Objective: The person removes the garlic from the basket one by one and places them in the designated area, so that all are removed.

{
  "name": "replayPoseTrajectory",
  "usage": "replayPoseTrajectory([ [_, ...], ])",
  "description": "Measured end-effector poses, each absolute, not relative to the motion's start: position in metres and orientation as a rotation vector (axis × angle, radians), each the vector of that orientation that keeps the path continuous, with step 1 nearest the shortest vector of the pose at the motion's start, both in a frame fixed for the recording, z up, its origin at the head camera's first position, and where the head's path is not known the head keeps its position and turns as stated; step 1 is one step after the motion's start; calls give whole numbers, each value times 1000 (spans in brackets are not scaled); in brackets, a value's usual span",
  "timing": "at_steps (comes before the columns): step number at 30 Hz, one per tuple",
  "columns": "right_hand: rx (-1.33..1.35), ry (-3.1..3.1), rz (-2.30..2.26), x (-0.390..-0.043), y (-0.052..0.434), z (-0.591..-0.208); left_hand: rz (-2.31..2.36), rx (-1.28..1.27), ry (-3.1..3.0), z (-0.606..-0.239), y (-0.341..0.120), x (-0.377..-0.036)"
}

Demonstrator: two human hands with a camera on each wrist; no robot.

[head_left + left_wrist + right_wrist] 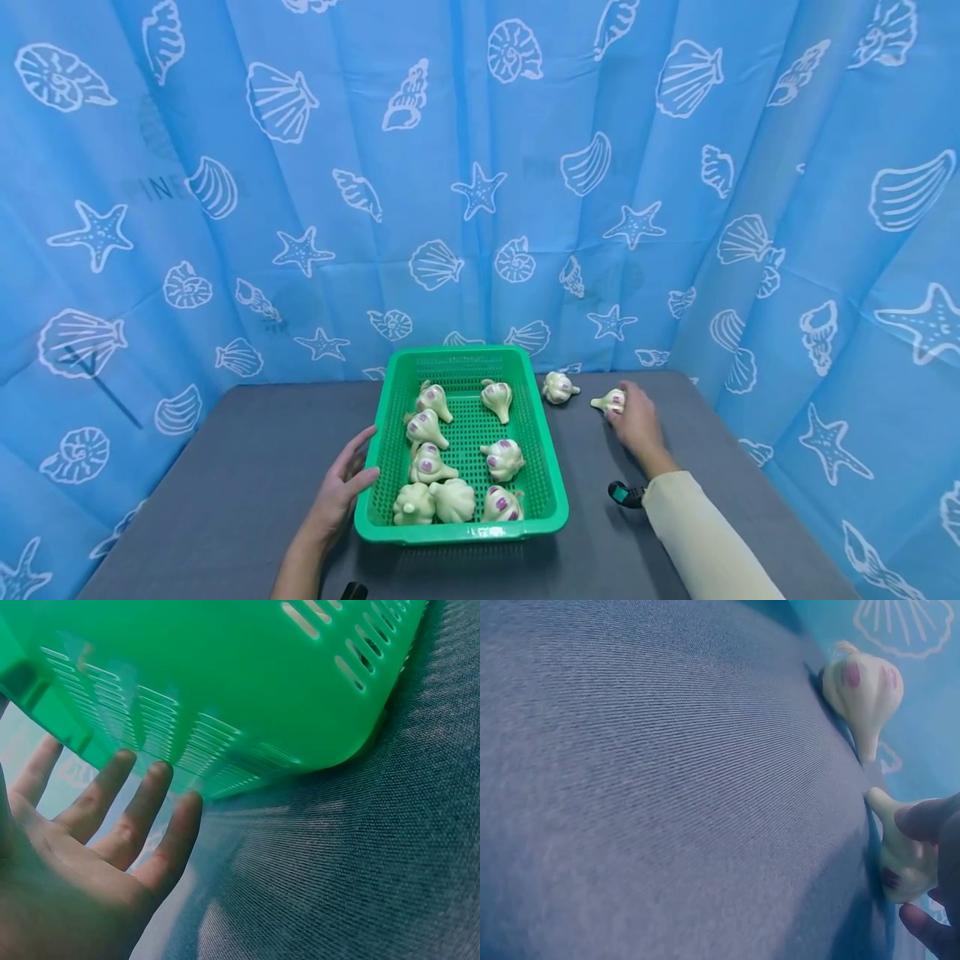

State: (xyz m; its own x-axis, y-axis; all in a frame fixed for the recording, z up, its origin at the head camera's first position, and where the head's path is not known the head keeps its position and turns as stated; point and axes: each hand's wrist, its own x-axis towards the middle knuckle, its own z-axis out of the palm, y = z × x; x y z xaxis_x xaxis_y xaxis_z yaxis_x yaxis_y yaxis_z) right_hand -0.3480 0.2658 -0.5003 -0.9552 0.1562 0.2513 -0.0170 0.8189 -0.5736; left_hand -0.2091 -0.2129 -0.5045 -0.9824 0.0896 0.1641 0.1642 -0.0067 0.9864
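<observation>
A green plastic basket (542, 433) stands on the grey table with several pale garlic bulbs (501, 458) in it. My left hand (360, 457) lies open with straight fingers against the basket's left wall (225, 690); the left wrist view shows the fingertips (157, 776) touching the slotted side. To the right of the basket my right hand (626, 408) grips a loose garlic bulb (609, 402) lying on the table. In the right wrist view, thumb and a finger (926, 821) pinch this bulb (900, 859). A second loose bulb (558, 387) (862, 690) lies just beyond it, untouched.
The grey cloth-covered table (247, 467) is enclosed on three sides by a blue curtain (480, 167) printed with shells and starfish. A black and teal wrist device (626, 494) sits on my right forearm. The basket's near rim is close to the table's front.
</observation>
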Motion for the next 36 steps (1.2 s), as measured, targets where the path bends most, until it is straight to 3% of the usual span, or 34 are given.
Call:
replayPoseTrajectory([
  [5,-226,-2675,918,-353,261,-501,-2186,-288,-2170,-504,-212,-210],
  [36,-265,-2597,823,-351,252,-497,-2172,-300,-2175,-500,-211,-208],
])
